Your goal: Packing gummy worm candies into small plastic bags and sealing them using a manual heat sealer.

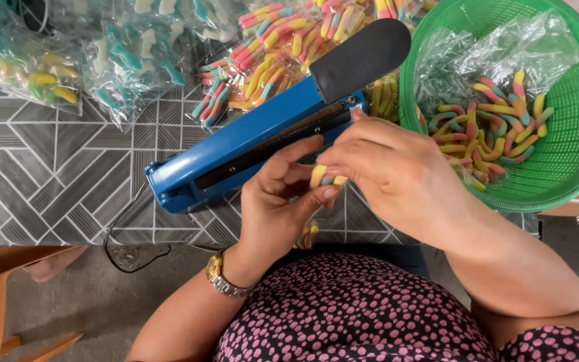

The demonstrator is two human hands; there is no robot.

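Head view looks down on a desk [48, 181] covered in a grey sheet printed with angular line patterns; across it lies a blue metal heat sealer [249, 144], long and boxy, its arm ending in a smooth black handle [360, 57] that points toward the upper right; beside the handle stands a round green plastic basket [574, 134] of fine mesh, lined with crinkled clear film and holding a heap of soft, sugar-dusted gummy worms [494, 131] striped pink, yellow, blue and orange; along the far edge of the desk lie glossy clear bags of candy [273, 50], some with the same worms, others with blue-and-white pieces [132, 57] and yellow-green ones [38, 77]; a black cord [129, 251] hangs off the near edge; the left hand [279, 201], a metal wristwatch [222, 275] on its wrist, is cupped just in front of the sealer, its fingers curled partway closed around a small bag of worms [319, 177], thumb pressed to its side; the right hand [390, 171] comes in from the basket side, its fingers bent down and pinched shut on the top of that same bag, touching the left hand's fingertips, close against the sealer's bar.
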